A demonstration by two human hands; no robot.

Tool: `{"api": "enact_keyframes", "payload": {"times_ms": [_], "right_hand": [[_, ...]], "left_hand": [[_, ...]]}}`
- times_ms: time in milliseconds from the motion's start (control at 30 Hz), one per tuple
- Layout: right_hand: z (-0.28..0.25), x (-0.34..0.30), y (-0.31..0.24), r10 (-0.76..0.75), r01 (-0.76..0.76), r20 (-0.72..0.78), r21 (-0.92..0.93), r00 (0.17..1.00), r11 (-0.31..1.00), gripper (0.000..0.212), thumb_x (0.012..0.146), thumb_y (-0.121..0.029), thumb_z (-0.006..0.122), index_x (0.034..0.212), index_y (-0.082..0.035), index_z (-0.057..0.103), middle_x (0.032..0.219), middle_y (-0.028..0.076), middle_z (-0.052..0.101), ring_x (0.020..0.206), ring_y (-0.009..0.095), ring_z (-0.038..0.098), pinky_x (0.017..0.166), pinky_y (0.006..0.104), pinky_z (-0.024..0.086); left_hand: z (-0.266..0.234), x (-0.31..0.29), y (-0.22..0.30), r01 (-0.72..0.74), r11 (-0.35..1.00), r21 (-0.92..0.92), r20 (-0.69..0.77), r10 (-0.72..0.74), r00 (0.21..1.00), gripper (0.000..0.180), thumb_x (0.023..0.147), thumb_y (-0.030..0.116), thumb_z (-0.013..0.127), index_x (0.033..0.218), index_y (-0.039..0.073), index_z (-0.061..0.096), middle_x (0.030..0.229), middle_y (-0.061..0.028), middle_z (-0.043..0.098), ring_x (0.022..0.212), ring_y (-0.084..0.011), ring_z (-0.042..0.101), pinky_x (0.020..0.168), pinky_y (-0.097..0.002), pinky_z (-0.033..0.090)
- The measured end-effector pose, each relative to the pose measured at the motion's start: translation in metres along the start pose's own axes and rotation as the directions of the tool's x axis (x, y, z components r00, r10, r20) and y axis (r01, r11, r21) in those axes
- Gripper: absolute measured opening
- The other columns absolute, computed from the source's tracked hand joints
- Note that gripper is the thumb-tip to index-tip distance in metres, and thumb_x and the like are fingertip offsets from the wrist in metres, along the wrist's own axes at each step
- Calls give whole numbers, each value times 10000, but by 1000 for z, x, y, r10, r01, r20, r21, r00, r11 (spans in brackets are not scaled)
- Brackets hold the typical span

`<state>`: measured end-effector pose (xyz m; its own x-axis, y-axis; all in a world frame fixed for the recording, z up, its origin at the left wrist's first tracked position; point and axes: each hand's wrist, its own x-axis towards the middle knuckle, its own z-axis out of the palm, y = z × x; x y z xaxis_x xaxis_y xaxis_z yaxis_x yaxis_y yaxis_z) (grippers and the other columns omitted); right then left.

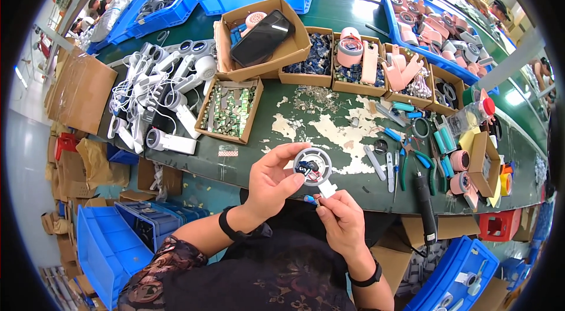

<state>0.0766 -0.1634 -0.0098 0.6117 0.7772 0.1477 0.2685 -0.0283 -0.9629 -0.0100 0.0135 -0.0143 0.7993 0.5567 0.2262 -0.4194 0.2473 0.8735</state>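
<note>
My left hand (272,180) grips a round grey fan housing (329,165) by its left rim, above the front edge of the bench. A dark blue circuit board (305,167) and thin red wires show inside the ring. A short white neck (328,190) sticks out at its lower right. Just below that neck my right hand (342,220) is closed in a pinch. A small blue cylinder (310,199), which looks like a battery cell, pokes out at its fingertips; the fingers hide the rest.
White fans with cables (159,87) crowd the bench's left. A carton of small circuit boards (199,125), cartons of pink parts (338,86) and blue crates (203,2) stand behind. Pliers (404,161), a screwdriver (396,173) and a black electric driver (425,208) lie at right.
</note>
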Motion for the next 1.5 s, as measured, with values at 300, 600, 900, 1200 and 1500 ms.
{"api": "enact_keyframes", "payload": {"times_ms": [300,600,900,1200,1500], "right_hand": [[0,0,2,-28,28,-11,-7,1000,1000,178,912,1,703,1086,35,725,865,81,633,737,153,583,651,263,452],[1,-1,4,19,-18,-4,52,1000,998,196,918,-9,701,1108,37,718,870,78,625,743,145,576,651,253,447],[-5,1,-1,116,-117,-24,-14,993,993,119,930,-31,698,1029,35,694,916,77,658,705,129,572,644,246,449],[-19,5,-19,-9,8,-252,-7,968,1000,195,860,-43,782,1033,-8,698,954,74,638,759,129,595,679,249,484],[-19,40,-44,-187,138,-151,-286,971,948,310,747,-112,854,1028,-87,727,1121,180,599,894,285,641,754,372,528]], "left_hand": [[4,1,1,115,992,-44,-61,-117,991,487,899,-19,637,1367,-85,521,1330,-155,608,1216,-203,602,1038,-365,515],[2,2,0,136,990,-48,-79,-139,987,478,905,-9,641,1363,-83,522,1318,-149,618,1211,-199,604,1043,-363,509],[-2,2,-2,110,992,-66,-66,-114,991,471,904,-36,634,1361,-75,528,1351,-151,590,1253,-217,576,1056,-386,515],[9,-1,-1,84,996,-17,-45,-84,995,427,909,35,675,1313,-22,549,1396,-207,568,1261,-256,583,1089,-416,467],[12,-6,-6,234,947,-219,26,-234,972,333,895,-31,658,1220,17,598,1394,-173,548,1260,-226,551,1101,-401,425]]}}
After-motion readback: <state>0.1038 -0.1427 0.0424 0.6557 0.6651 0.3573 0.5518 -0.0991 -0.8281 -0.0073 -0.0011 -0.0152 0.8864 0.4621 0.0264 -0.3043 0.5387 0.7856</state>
